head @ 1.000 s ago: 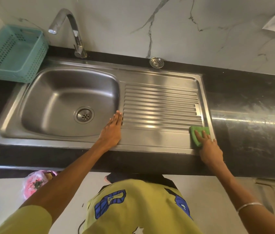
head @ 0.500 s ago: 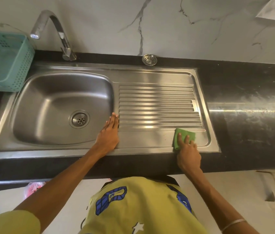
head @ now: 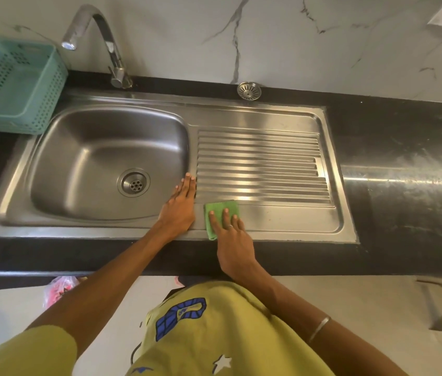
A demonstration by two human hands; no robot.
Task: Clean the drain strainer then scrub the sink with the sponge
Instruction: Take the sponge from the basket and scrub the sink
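A green sponge (head: 220, 210) lies flat on the front strip of the steel sink's drainboard (head: 282, 221). My right hand (head: 232, 240) presses on it with straight fingers. My left hand (head: 179, 207) rests flat on the steel between the basin (head: 92, 158) and the ribbed drainboard, just left of the sponge. The round metal drain strainer (head: 249, 90) sits on the black counter behind the sink, against the wall. The drain opening (head: 133, 182) in the basin floor is uncovered.
A curved chrome tap (head: 111, 55) stands behind the basin. A teal perforated basket (head: 13, 82) sits at the left on the counter. Black countertop (head: 404, 172) stretches to the right. A pink bag (head: 59, 290) lies on the floor below.
My right hand has slid the sponge leftward along the drainboard's front strip, from its right corner to beside my left hand. My left hand has stayed in place.
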